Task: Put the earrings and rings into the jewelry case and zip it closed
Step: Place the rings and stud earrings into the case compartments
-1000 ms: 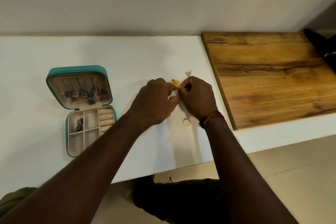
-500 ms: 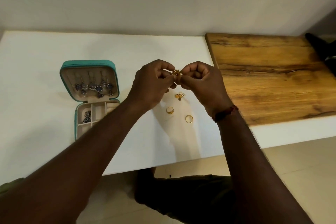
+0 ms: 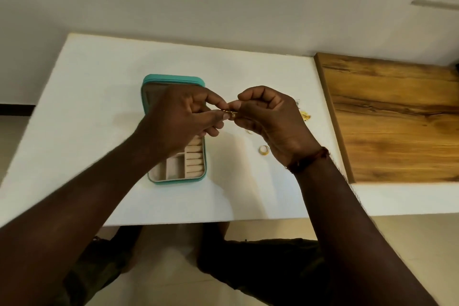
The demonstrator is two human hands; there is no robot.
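– White tabletop [image 3: 99, 107], what lies on it?
– An open teal zip jewelry case [image 3: 173, 79]. To the right of it are a gold band ring [image 3: 264, 150] and a yellow-gold earring [image 3: 305, 115].
– And the hands?
– The left hand [image 3: 178, 117] and right hand [image 3: 270, 119] are above the case's right edge. The fingers of both pinch one small gold earring [image 3: 229, 114].

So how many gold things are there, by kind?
Gold rings: 2, the plain ring and a half-hidden ring, both on the table.
Gold earrings: 2, the loose earring and the held earring, pinched by the left hand and right hand.
Total: 4.
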